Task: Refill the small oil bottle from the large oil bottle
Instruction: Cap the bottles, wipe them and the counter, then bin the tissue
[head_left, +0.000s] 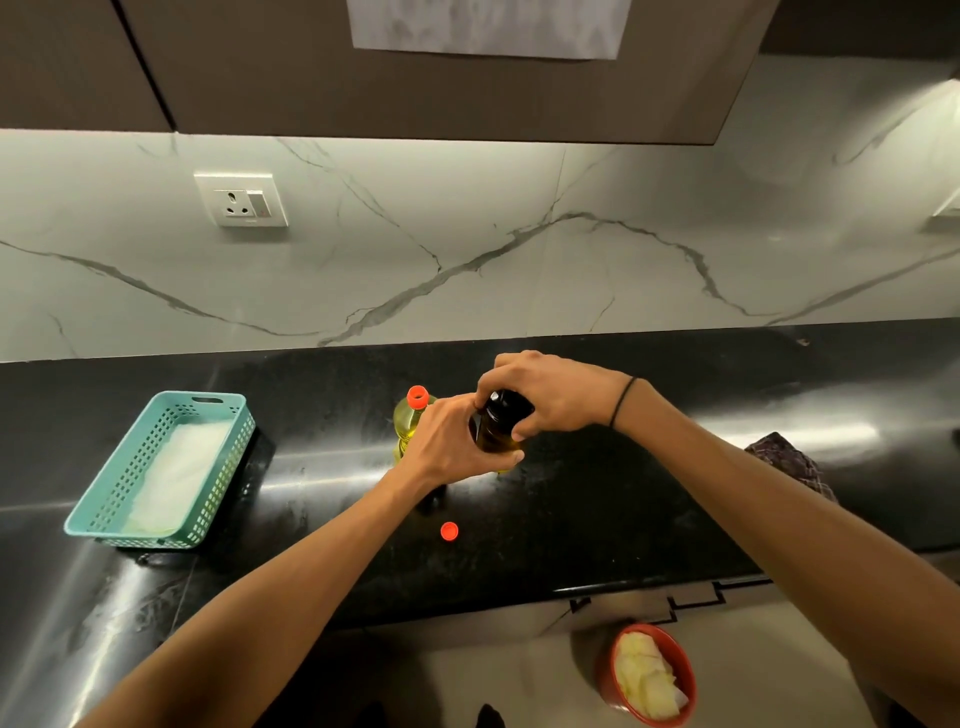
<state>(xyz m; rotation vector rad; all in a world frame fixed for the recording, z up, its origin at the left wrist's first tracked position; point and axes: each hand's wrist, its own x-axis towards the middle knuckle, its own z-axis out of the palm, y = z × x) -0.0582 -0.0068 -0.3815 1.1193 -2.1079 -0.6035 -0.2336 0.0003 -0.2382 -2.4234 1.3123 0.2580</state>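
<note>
**Both hands on the small bottle, above the black counter**

The small bottle is dark amber glass, round-bodied, with a glossy black cap; yellowish oil shows through its lower part. It is held just above the counter, tilted slightly. The left hand wraps round its body from the left, thumb curled under its lower side. The right hand comes from above, fingers curled close round the black cap; a thin dark band sits on that wrist.

Just behind the left hand stands the large bottle, clear plastic full of yellow oil, upright, with a ridged orange-red neck ring at the top. It is partly hidden by the hand. A small round orange cap lies loose on the counter, nearer the front edge, apart from both bottles.

The counter is polished black stone with streaky reflections. To the left sits a rectangular teal plastic basket with perforated walls and a white lining. The wall behind is white marble with grey veins, carrying a white socket. At lower right, below the counter edge, a red bowl holds pale, flat pieces. A dark patterned cloth lies at the right.
</note>
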